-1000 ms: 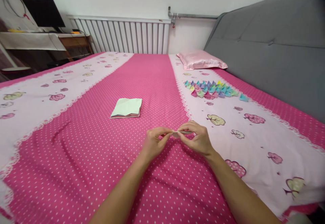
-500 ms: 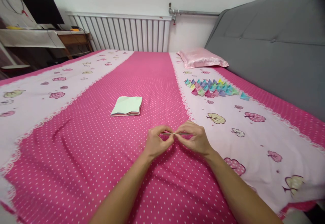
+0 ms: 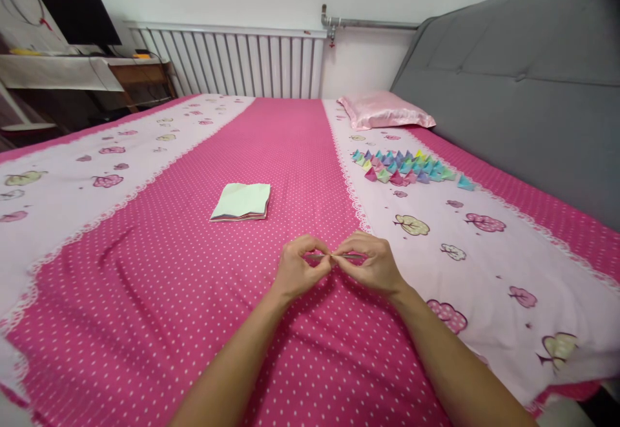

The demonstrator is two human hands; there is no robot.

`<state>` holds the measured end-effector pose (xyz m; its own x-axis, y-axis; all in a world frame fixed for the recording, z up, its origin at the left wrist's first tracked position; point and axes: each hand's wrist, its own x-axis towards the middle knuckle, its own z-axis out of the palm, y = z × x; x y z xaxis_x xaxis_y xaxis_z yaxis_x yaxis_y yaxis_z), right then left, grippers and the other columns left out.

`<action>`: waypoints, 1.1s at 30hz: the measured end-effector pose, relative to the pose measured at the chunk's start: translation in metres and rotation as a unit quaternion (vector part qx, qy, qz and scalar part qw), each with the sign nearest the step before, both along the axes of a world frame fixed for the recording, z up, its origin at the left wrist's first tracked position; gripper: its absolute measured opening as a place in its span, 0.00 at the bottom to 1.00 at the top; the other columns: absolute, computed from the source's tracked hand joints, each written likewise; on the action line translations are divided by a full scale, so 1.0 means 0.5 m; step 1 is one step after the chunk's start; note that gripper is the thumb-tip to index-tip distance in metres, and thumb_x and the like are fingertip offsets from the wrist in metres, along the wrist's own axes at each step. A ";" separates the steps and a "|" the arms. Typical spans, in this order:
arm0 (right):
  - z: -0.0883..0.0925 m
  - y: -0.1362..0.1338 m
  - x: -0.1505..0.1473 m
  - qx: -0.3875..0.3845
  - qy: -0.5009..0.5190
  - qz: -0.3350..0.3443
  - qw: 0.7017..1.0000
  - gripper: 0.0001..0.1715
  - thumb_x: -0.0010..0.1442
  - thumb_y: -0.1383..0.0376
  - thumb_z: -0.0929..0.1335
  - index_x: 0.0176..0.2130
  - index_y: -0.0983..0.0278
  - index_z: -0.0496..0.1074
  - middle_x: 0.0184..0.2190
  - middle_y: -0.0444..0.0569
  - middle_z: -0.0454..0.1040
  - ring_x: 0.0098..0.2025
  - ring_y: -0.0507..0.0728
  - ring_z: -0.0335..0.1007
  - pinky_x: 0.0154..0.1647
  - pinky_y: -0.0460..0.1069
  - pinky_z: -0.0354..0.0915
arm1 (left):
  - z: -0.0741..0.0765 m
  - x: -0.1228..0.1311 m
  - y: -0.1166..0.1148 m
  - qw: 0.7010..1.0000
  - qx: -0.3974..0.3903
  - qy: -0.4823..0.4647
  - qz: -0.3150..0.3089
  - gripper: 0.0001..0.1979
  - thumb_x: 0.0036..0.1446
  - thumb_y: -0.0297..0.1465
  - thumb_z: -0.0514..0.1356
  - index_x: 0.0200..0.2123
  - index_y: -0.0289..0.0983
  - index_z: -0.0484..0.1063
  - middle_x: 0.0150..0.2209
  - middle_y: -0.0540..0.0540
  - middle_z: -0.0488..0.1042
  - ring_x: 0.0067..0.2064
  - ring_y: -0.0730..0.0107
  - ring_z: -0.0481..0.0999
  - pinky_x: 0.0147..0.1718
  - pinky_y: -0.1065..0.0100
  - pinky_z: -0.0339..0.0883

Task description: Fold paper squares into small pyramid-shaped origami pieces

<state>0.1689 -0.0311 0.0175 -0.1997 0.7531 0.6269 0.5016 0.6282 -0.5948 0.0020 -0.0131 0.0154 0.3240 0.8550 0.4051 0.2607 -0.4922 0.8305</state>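
My left hand [image 3: 301, 267] and my right hand [image 3: 371, 262] meet above the pink dotted bedspread [image 3: 232, 298]. Thumb and forefinger of each pinch a thin folded piece of paper [image 3: 352, 256] at its middle, fingertips nearly touching. The paper is seen almost edge-on, so its shape is mostly hidden. Ahead and to the left lies a stack of square paper sheets [image 3: 242, 201], pale green on top. To the right, several small folded paper pieces [image 3: 402, 167] in blue, pink, green, purple and yellow stand grouped in rows.
A pink satin pillow [image 3: 382, 110] lies at the far right against the grey padded headboard [image 3: 513, 72]. Beyond the bed is a white radiator [image 3: 232, 62] with a pipe [image 3: 378, 24]. A desk [image 3: 58, 72] with a black monitor [image 3: 77, 17] stands at the far left.
Both hands keep their pinch on the paper and have barely moved. The paper's ends look slightly more tilted. The stack and the small folded pieces stay in place.
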 end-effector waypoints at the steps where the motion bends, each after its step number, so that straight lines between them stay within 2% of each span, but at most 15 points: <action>1: 0.002 0.000 0.000 -0.003 0.004 0.001 1.000 0.04 0.50 0.69 0.69 0.26 0.62 0.75 0.23 0.47 0.76 0.26 0.54 0.69 0.28 0.49 0.65 | 0.002 -0.002 0.002 1.000 0.006 -0.001 0.000 0.03 0.45 0.25 0.58 0.24 0.36 0.72 0.27 0.47 0.75 0.31 0.70 0.72 0.33 0.70 0.65; 11: 0.014 -0.002 0.012 -0.024 0.046 -0.015 0.999 0.05 0.48 0.71 0.69 0.26 0.62 0.76 0.23 0.47 0.75 0.26 0.54 0.70 0.28 0.49 0.66 | 0.011 -0.034 0.028 0.999 0.012 -0.016 0.035 0.05 0.43 0.24 0.58 0.24 0.35 0.74 0.29 0.45 0.74 0.33 0.68 0.72 0.36 0.67 0.67; 16: 0.011 0.003 0.022 -0.064 0.111 -0.058 0.990 0.04 0.49 0.69 0.69 0.26 0.64 0.75 0.23 0.47 0.75 0.26 0.53 0.69 0.26 0.47 0.64 | 0.009 -0.052 0.041 0.993 -0.020 -0.072 0.094 0.03 0.43 0.24 0.59 0.23 0.35 0.72 0.29 0.46 0.73 0.32 0.69 0.72 0.35 0.65 0.68; 18: 0.007 0.006 0.019 -0.083 0.140 -0.077 0.984 0.03 0.50 0.67 0.69 0.26 0.64 0.75 0.23 0.46 0.75 0.26 0.53 0.69 0.26 0.47 0.63 | 0.005 -0.046 0.036 0.990 -0.080 -0.090 0.072 0.04 0.45 0.27 0.60 0.28 0.35 0.74 0.31 0.44 0.74 0.33 0.68 0.73 0.36 0.64 0.68; 21: -0.003 0.010 0.005 -0.114 0.192 -0.081 0.971 0.04 0.49 0.65 0.70 0.27 0.64 0.75 0.24 0.46 0.75 0.26 0.52 0.69 0.28 0.47 0.64 | -0.007 -0.019 0.020 0.973 -0.198 -0.119 -0.028 0.20 0.45 0.34 0.64 0.44 0.36 0.72 0.36 0.41 0.76 0.36 0.64 0.75 0.36 0.62 0.68; 23: -0.012 0.011 -0.006 -0.134 0.234 -0.083 0.960 0.06 0.50 0.63 0.70 0.28 0.64 0.75 0.25 0.46 0.75 0.26 0.52 0.69 0.29 0.47 0.65 | -0.016 0.003 0.011 0.954 -0.237 -0.154 -0.098 0.22 0.47 0.35 0.64 0.46 0.36 0.71 0.39 0.39 0.76 0.36 0.65 0.75 0.35 0.63 0.68; 24: -0.016 0.012 -0.011 -0.142 0.252 -0.085 0.953 0.06 0.50 0.63 0.70 0.29 0.64 0.75 0.25 0.46 0.75 0.26 0.52 0.69 0.29 0.47 0.65 | -0.019 0.011 0.007 0.947 -0.248 -0.172 -0.107 0.20 0.48 0.36 0.63 0.45 0.35 0.72 0.39 0.39 0.76 0.36 0.66 0.75 0.34 0.65 0.68; 29: -0.025 0.012 -0.027 -0.163 0.311 -0.076 0.933 0.08 0.49 0.62 0.71 0.30 0.64 0.75 0.26 0.46 0.76 0.29 0.53 0.70 0.31 0.47 0.65 | -0.023 0.023 0.004 0.923 -0.292 -0.241 -0.061 0.12 0.50 0.36 0.62 0.36 0.34 0.74 0.32 0.43 0.77 0.31 0.70 0.75 0.31 0.70 0.67; 33: -0.017 0.007 -0.032 -0.198 0.312 0.008 0.929 0.11 0.50 0.61 0.71 0.33 0.64 0.75 0.30 0.48 0.77 0.32 0.55 0.72 0.33 0.49 0.67 | -0.022 0.012 0.009 0.911 -0.294 -0.285 -0.050 0.10 0.51 0.35 0.62 0.33 0.34 0.73 0.27 0.46 0.75 0.29 0.73 0.74 0.31 0.72 0.67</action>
